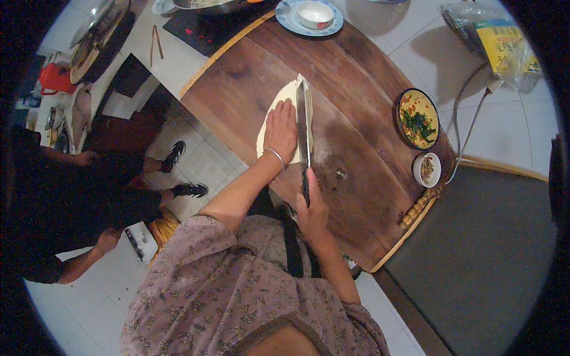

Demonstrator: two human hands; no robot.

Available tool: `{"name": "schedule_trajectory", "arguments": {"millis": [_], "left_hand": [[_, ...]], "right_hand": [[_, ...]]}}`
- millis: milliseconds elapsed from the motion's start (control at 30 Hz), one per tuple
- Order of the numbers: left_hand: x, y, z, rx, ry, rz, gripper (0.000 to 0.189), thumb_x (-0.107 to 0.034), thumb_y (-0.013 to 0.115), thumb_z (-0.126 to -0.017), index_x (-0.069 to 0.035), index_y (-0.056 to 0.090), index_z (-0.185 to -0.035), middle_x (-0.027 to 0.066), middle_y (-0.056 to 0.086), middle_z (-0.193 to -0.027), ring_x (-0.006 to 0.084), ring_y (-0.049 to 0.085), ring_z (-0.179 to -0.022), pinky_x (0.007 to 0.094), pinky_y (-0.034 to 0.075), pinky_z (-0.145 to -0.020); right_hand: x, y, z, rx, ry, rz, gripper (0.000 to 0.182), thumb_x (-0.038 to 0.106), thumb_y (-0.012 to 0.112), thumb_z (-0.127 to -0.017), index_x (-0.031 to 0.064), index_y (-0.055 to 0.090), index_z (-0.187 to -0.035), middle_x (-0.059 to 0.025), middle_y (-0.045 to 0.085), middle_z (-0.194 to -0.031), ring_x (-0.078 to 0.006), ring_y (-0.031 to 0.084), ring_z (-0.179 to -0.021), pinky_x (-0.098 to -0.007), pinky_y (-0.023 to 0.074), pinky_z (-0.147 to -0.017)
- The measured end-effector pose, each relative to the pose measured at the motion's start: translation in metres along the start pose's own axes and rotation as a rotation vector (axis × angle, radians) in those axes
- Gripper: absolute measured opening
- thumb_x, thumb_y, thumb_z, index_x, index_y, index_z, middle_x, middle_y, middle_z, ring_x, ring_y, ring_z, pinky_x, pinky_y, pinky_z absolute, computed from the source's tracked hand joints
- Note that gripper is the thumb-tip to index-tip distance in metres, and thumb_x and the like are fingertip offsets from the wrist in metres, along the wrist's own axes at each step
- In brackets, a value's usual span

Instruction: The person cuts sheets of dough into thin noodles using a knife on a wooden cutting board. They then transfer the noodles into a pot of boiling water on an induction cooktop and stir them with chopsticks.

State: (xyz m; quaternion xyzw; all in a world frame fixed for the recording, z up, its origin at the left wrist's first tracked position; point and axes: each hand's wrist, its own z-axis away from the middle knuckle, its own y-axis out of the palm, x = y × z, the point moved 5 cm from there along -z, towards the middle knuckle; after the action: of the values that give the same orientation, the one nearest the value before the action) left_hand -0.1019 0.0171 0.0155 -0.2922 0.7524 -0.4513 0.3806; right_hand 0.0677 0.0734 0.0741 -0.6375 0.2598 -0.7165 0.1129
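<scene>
On the wooden table lies a flat, pale sheet of dough (277, 100), pointed at its far end. My left hand (282, 127) presses flat on the dough, its fingers close together beside the blade. A knife with a long blade (303, 120) runs lengthwise along the dough, with narrow layered dough showing at its right edge. My right hand (313, 204) grips the knife's black handle (305, 189) at the near end. The palm side of my left hand and the dough under it are hidden.
Right on the wooden table (356, 213) stand a plate of chopped greens and red bits (417, 122) and a small white bowl (427, 170). At the far edge, a white bowl (314, 14) sits on a blue-patterned plate (285, 22). A person in dark clothes (67, 191) is at left.
</scene>
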Motion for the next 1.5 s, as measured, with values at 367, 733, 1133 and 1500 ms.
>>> {"name": "schedule_trajectory", "arguments": {"millis": [367, 733, 1133, 1500], "left_hand": [[-0.001, 0.003, -0.004, 0.121, -0.01, 0.013, 0.049, -0.009, 0.046, -0.083, 0.006, 0.039, -0.13, 0.0173, 0.034, -0.14, 0.0333, 0.029, -0.131, 0.0453, 0.024, -0.107], [0.029, 0.011, -0.052, -0.004, 0.025, -0.012, 0.05, -0.008, 0.052, -0.08, 0.004, 0.043, -0.128, 0.0158, 0.042, -0.134, 0.0332, 0.037, -0.126, 0.0466, 0.027, -0.104], [0.009, -0.006, 0.0, -0.008, -0.021, 0.143, 0.047, -0.005, 0.048, -0.081, 0.006, 0.04, -0.126, 0.0207, 0.038, -0.136, 0.0356, 0.034, -0.127, 0.0455, 0.027, -0.105], [0.003, -0.001, 0.008, 0.047, -0.049, -0.022, 0.049, -0.004, 0.042, -0.084, 0.005, 0.035, -0.131, 0.0185, 0.033, -0.141, 0.0354, 0.031, -0.13, 0.0463, 0.024, -0.108]], "right_hand": [[-0.007, 0.003, -0.069, -0.032, -0.043, -0.109, 0.061, 0.0, 0.048, -0.082, 0.0028, 0.029, -0.14, -0.0249, 0.04, -0.136, -0.037, 0.042, -0.125, -0.0374, 0.0367, -0.1], [-0.005, 0.006, -0.139, -0.094, -0.187, -0.092, 0.059, 0.002, 0.046, -0.083, 0.0039, 0.031, -0.14, -0.0205, 0.05, -0.128, -0.0307, 0.054, -0.113, -0.0355, 0.0414, -0.094], [0.017, -0.008, -0.047, -0.022, -0.072, 0.02, 0.055, 0.005, 0.047, -0.083, 0.0026, 0.035, -0.137, -0.0211, 0.048, -0.131, -0.0313, 0.048, -0.122, -0.0351, 0.0385, -0.099], [0.0, 0.007, 0.002, 0.003, -0.065, 0.143, 0.055, 0.005, 0.048, -0.084, 0.0024, 0.032, -0.137, -0.0253, 0.051, -0.122, -0.0422, 0.053, -0.107, -0.0439, 0.0451, -0.089]]}}
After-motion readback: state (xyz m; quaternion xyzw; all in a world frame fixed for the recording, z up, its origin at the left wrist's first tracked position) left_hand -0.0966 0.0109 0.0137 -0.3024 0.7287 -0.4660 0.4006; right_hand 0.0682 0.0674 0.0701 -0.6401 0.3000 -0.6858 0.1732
